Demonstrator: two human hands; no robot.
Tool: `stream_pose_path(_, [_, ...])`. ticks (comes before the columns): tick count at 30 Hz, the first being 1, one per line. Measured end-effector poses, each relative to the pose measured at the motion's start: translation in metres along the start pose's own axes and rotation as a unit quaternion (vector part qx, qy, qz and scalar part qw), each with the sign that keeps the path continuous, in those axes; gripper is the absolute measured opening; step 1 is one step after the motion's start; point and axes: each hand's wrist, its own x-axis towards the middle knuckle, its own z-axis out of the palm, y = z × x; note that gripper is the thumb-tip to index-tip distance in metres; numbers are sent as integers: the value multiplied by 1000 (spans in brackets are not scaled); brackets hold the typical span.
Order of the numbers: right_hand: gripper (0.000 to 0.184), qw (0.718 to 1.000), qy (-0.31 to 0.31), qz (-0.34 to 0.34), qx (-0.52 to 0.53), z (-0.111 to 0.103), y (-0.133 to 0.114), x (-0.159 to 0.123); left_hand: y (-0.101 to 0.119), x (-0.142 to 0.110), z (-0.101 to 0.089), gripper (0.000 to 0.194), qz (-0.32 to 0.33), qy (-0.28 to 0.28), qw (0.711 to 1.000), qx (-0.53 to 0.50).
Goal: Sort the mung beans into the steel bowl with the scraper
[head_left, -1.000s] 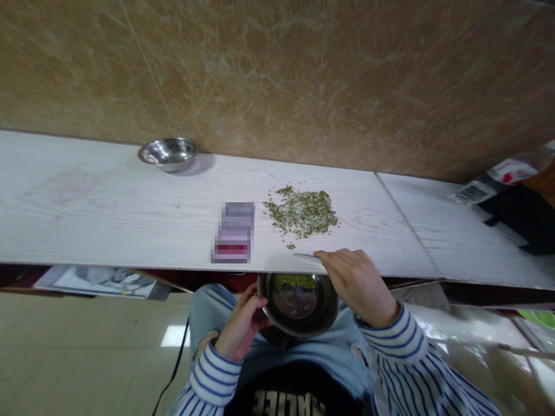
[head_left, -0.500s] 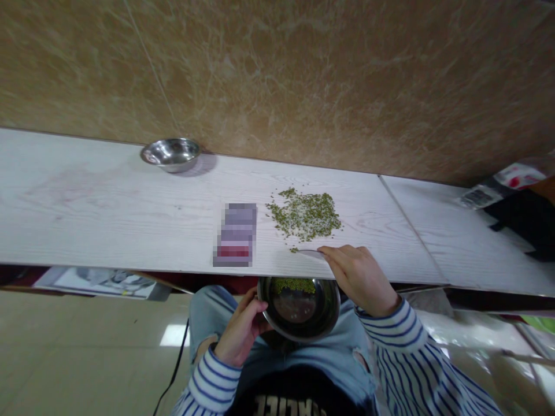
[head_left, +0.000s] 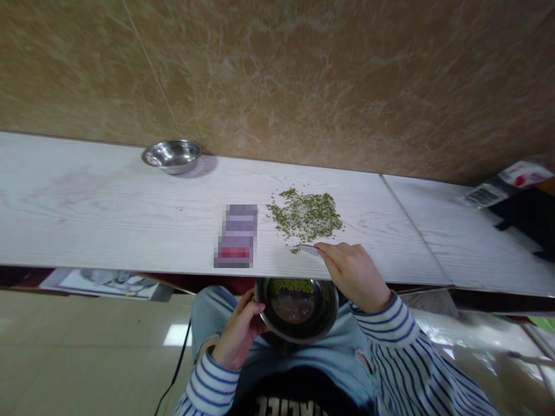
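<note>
My left hand [head_left: 243, 332], thumb on the rim, grips a steel bowl [head_left: 299, 334] held below the table's front edge. Green beans [head_left: 292, 285], small and round like mung beans, lie along the far side inside it. Between the closed fingers of my right hand [head_left: 353, 271] is a thin, pale, flat card-like piece [head_left: 307, 249], low over the tabletop; I cannot tell its exact kind. A few beans lie at its left tip. Just beyond, a loose patch of green beans [head_left: 310, 214] is spread on the white table [head_left: 108, 219].
A blurred-out, phone-shaped rectangle [head_left: 236, 236] lies left of the beans. An empty small steel bowl [head_left: 173, 157] stands by the marbled wall [head_left: 277, 81]. At the far right are a black item [head_left: 526, 216] and a plastic packet [head_left: 483, 193].
The card-like piece has tilted, showing more of its face, and my right hand has shifted slightly up and left. The bean patch looks the same; the bowl stays in my left hand.
</note>
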Motion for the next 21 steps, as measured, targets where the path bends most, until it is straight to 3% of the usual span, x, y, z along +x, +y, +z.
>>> stream_pose_path(21, [27, 1000, 9, -6, 1, 0, -4, 0, 1, -7, -12, 31, 17, 16, 1000, -15])
